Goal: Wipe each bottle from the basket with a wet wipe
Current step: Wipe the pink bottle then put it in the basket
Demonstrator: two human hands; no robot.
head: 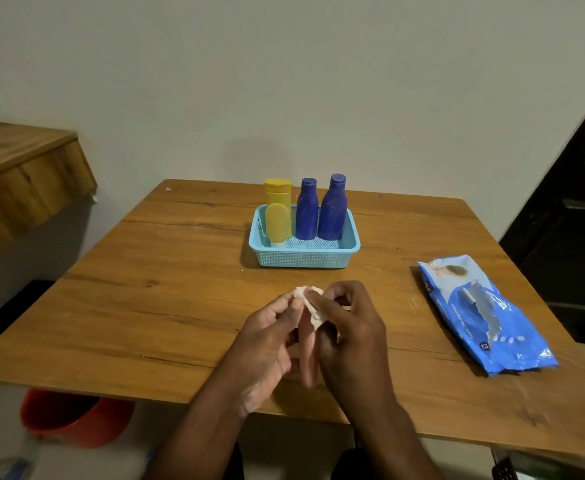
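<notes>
White wet wipe [310, 304] is pinched, crumpled, between the left hand [270, 336] and right hand [348, 323] above the wooden table [180, 289]. Beyond, 2 blue bottles [332, 207] and 2 yellow bottles [278, 211] are stood in the basket [301, 258]; the wipes pack [485, 315] is laid right.

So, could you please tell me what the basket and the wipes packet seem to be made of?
The basket looks like moulded light-blue plastic, matte, judging by its perforated walls. The wipes packet seems to be thin glossy blue plastic film: it is crinkled and catches the light.
</notes>
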